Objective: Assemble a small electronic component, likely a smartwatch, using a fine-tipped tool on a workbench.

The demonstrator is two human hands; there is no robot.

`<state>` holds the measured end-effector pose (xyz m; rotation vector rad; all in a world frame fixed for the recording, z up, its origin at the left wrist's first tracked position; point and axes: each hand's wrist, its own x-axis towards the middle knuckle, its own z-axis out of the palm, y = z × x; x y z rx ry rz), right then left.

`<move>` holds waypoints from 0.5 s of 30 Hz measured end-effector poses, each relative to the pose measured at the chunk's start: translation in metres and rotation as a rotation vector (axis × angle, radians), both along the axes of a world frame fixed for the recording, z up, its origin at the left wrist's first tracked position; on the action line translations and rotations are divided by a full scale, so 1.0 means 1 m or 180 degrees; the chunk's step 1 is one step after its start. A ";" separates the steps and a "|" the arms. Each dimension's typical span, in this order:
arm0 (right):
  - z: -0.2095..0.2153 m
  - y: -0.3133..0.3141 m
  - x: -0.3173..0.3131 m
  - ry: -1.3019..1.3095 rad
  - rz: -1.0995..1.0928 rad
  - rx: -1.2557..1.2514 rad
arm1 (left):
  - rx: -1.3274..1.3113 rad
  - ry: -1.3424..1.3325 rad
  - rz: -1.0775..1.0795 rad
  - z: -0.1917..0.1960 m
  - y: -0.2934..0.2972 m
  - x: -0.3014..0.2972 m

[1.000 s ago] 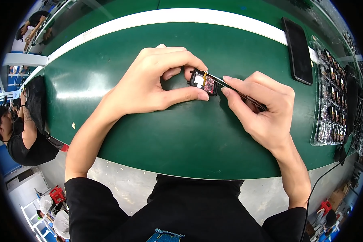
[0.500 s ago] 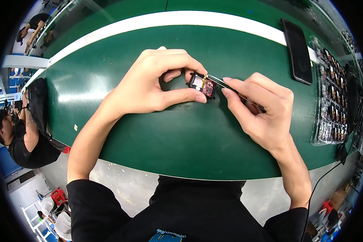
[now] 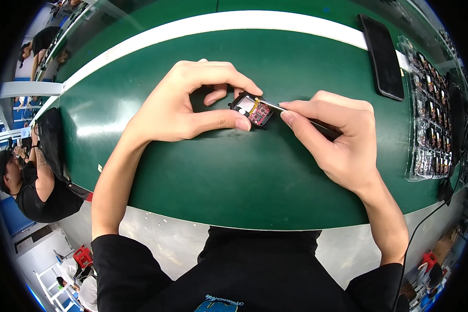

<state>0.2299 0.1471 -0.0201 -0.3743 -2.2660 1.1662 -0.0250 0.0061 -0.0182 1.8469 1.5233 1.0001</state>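
Note:
Between the thumb and fingers of my left hand [image 3: 192, 104] is a small black device casing [image 3: 253, 110], its inside facing up. A silvery rectangular part, a yellow-gold flex strip and a red circuit board show in it. My right hand [image 3: 338, 130] pinches slim metal tweezers [image 3: 274, 105] between thumb and forefinger. Their tips reach over the casing at the yellow strip; whether they grip it I cannot tell. The casing is held at or just above the green tabletop [image 3: 244, 182].
On the right lies a clear plastic tray [image 3: 418, 169] with several rows of similar small circuit parts. A black phone [image 3: 382, 60] rests across the white strip [image 3: 234, 21] behind. A dark cable runs down the right side. Another person [image 3: 36, 182] sits at the left.
The casing has shifted slightly left and tilted in my left hand. The tweezers have swung flatter, their tips moving from the casing's upper edge inward over the yellow strip.

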 end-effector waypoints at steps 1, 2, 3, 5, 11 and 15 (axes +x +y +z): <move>0.001 0.000 0.001 -0.0081 0.0025 -0.0163 | -0.0134 -0.0154 -0.0010 -0.001 0.000 -0.001; 0.000 0.001 0.001 -0.0081 0.0019 -0.0170 | -0.0142 -0.0154 -0.0015 0.000 0.000 -0.001; 0.001 0.001 0.001 -0.0100 0.0001 -0.0196 | -0.0201 -0.0181 0.0007 0.002 0.000 -0.001; 0.003 0.000 0.002 -0.0123 -0.0002 -0.0225 | -0.0264 -0.0212 0.0044 0.005 -0.001 0.000; 0.003 0.001 0.002 -0.0176 0.0013 -0.0134 | -0.0170 0.0036 -0.0045 0.003 0.001 0.001; 0.002 0.002 0.002 -0.0274 0.0047 -0.0199 | -0.0207 0.0178 -0.0087 0.002 0.000 0.000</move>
